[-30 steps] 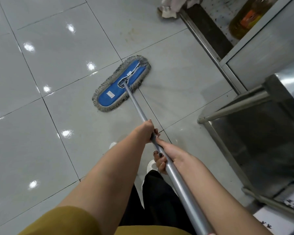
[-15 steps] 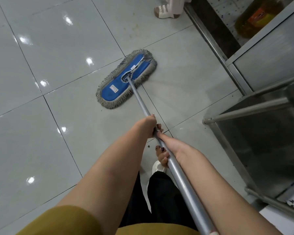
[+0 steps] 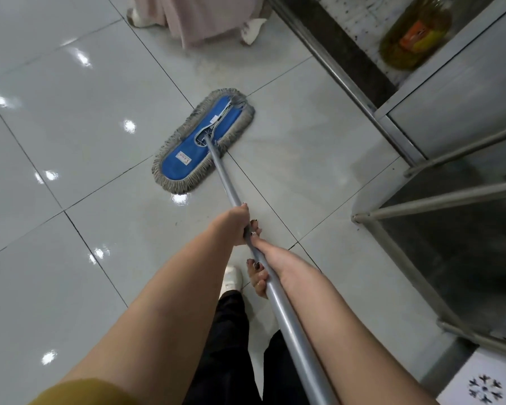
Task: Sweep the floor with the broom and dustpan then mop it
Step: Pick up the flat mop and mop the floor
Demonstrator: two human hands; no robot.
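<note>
Mop handle (image 3: pixel 228 179) gripped by left hand (image 3: pixel 234 225), right hand (image 3: pixel 270 255); near end cut off below.

Left hand (image 3: pixel 236 226) ahead, right hand (image 3: pixel 272 258) behind, gripping mop (image 3: pixel 178 166)

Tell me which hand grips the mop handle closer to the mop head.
The left hand: it grips the handle farther down, nearer the blue mop head; the right hand holds it just behind.

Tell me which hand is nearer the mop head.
Left. The left hand grips the handle lower down, closer to the mop head; the right hand grips it just behind, farther up the handle.
</note>
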